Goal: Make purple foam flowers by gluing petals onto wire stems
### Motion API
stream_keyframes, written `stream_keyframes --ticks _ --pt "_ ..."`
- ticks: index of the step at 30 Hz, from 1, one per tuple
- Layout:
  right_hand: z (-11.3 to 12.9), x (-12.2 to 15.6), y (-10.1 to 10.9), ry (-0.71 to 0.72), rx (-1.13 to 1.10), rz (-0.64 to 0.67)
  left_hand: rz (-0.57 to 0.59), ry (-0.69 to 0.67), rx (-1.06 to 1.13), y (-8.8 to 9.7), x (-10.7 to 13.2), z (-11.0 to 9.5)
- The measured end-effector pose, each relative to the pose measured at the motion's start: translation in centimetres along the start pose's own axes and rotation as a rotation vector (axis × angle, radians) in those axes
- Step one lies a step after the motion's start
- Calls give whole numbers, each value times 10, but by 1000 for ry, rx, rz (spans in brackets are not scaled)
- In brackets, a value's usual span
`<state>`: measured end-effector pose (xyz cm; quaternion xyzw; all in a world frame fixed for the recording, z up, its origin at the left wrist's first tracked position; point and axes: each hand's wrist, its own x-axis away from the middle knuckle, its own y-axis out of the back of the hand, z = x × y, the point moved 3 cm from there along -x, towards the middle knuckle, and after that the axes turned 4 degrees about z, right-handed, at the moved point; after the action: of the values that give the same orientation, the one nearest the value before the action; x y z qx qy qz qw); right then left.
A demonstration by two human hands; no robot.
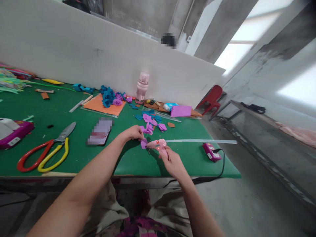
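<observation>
My right hand [172, 160] is wrapped round the grip of a pink hot glue gun [158, 144], and a long clear glue stick [202, 141] sticks out of its back to the right. The gun's nozzle points left, at a small purple paper piece [144, 143] just above the green table; whether they touch I cannot tell. With fingers pinched, my left hand [134, 133] holds that piece at its upper edge. Right behind the left hand lies a folded purple petal shape [148, 128], among loose purple and blue pieces [147, 118].
Red-and-yellow scissors [53, 146] and a phone [100, 131] lie left on the green table [81, 163]. Behind are blue paper flowers [108, 96] on an orange sheet [98, 107] and a pink bottle [142, 87]. A purple power socket [211, 152] with a black cord sits right.
</observation>
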<state>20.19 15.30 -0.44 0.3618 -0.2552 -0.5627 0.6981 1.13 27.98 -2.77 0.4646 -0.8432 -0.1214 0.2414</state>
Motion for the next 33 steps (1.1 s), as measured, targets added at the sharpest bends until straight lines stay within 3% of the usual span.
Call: stream_keyframes --ticks 10,18,24,28,33 --pt "-7 4 8 -24 -63 -66 -20 30 -27 0 5 -6" --pt "-17 6 16 -203 -560 26 -4 16 3 1 4 -2" --pt "-35 -1 23 -251 -787 6 16 17 75 2 5 0" --pt "-54 -7 26 -301 -807 9 61 -5 125 4 6 -1" --pt "-81 -21 33 -276 -643 -158 118 -77 251 5 7 -5"
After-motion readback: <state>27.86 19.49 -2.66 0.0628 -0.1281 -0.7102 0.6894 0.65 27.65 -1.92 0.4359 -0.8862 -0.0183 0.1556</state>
